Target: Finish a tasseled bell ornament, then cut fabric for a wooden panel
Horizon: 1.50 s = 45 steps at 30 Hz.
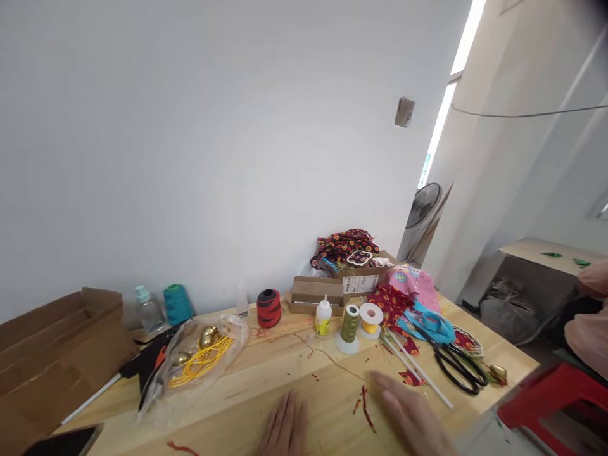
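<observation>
My left hand point(285, 427) lies flat on the wooden table point(228, 411) at the bottom centre, fingers extended and holding nothing. To its right, my right hand point(411, 411) is stretched out over the tabletop, slightly blurred, with nothing in it. Between the two hands lie thin dark red scraps point(367, 410). Beyond them a loose red thread point(327, 356) runs back toward a red and black thread spool point(268, 308). A glue bottle point(323, 318), a green thread spool point(350, 324) and a yellow spool point(370, 319) stand behind my hands.
Black scissors point(458, 367), white sticks point(422, 373) and fabric pieces point(392, 304) lie at the right. A plastic bag point(194, 361) with yellow cord and a cardboard box point(61, 354) are at the left. Past the table's right edge are a red stool point(551, 396) and part of another person point(589, 335).
</observation>
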Each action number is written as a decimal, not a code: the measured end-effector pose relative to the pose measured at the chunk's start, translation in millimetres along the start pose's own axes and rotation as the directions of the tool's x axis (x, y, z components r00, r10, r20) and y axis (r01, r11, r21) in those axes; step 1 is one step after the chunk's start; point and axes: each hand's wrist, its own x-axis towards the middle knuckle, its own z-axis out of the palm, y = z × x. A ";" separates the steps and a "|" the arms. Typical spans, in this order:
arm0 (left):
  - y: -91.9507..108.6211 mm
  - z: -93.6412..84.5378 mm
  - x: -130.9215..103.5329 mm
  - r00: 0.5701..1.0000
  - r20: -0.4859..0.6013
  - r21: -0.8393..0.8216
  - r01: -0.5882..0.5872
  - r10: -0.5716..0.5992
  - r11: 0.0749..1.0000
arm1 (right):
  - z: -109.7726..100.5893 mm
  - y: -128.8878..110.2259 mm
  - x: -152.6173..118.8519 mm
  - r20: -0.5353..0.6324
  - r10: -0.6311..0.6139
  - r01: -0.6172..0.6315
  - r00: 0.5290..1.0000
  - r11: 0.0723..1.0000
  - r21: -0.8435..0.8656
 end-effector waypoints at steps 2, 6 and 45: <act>7.9 -13.3 23.8 0.992 0.123 -0.149 0.000 0.018 0.989 | -8.2 13.8 10.3 -0.108 0.071 -0.077 0.992 0.996 -0.047; 31.2 -38.8 60.4 0.972 0.232 -0.318 0.035 0.043 0.947 | -16.0 14.2 32.5 -0.104 -0.005 -0.006 0.995 0.994 -0.113; 45.6 -1.3 43.3 0.959 0.224 -0.439 -0.059 0.173 0.897 | -32.9 48.0 -9.3 -0.074 -0.026 0.017 0.997 0.993 -0.116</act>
